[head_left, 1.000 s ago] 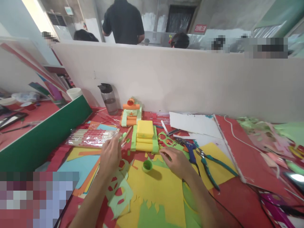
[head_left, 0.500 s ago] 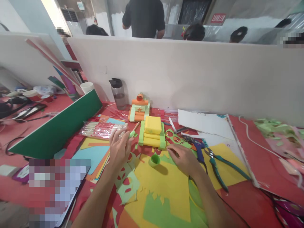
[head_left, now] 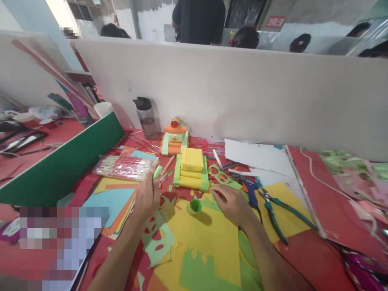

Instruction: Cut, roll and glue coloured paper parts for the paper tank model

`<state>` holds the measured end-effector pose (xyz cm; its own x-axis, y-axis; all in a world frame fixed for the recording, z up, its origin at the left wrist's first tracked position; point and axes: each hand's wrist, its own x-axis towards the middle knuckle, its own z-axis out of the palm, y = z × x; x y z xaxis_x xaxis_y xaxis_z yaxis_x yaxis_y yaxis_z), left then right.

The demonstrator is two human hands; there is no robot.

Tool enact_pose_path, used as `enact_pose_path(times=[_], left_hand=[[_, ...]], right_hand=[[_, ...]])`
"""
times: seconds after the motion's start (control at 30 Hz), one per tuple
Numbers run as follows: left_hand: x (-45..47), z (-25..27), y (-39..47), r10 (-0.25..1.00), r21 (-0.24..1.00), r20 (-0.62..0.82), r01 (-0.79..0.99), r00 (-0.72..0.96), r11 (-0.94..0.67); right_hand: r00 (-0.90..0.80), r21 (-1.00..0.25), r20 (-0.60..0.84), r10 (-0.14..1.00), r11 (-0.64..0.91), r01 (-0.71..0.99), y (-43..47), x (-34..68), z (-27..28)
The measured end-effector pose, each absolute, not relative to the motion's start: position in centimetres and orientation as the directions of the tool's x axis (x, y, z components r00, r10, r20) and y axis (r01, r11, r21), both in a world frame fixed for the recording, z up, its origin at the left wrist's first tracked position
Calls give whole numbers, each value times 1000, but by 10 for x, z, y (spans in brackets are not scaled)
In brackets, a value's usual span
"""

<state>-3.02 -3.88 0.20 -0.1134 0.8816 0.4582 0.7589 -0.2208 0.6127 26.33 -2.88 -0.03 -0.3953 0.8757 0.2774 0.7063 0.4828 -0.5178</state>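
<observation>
My left hand (head_left: 147, 198) is closed around a small light-green cylinder (head_left: 157, 172), whose rounded end shows above the fingers. Loosely curled, my right hand (head_left: 233, 204) rests at the edge of the yellow paper, thumb apart from the fingers and nothing visible between them. Between my hands a small green paper cup-like roll (head_left: 194, 206) stands on the yellow paper sheet (head_left: 218, 238). Just beyond is a yellow and green paper tank-like model (head_left: 192, 167). Behind it sits a similar orange and pale-green model (head_left: 174, 138).
A blue glue gun (head_left: 251, 190) and green-handled pliers (head_left: 276, 218) lie to the right. Cut paper scraps (head_left: 159, 242) and packaged sticks (head_left: 125, 166) are at the left, near a green board (head_left: 66, 159). A water bottle (head_left: 146, 119) stands before the white partition (head_left: 242, 93).
My left hand has moved slightly back and left, its spread fingers now closed on the light-green cylinder. My right hand stays in place. The view has shifted a little.
</observation>
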Motion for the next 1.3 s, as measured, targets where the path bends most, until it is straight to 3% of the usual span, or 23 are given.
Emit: enact_pose_path(times=[0.13,0.47,0.63,0.83,1.03,1.3], left_hand=[[-27,7,-40,942,599,331,784,-58,-162],[-22,3,-47,960,608,271,759,76,-232],[-23,-2,-48,910,495,306,770,279,-402],[-13,-3,-51,760,414,419,641,497,-647],[-4,-3,-53,744,441,425,600,516,-668],[2,-5,-52,798,486,329,634,505,-602]], right_hand=[[-405,-506,305,862,507,698,-28,265,1],[-379,-533,371,848,529,661,-34,263,12],[-361,-579,415,835,549,603,-40,258,19],[-358,-742,401,843,528,413,-51,242,25],[-355,-809,373,857,488,328,-58,224,32],[-344,-808,314,885,439,392,-58,209,34]])
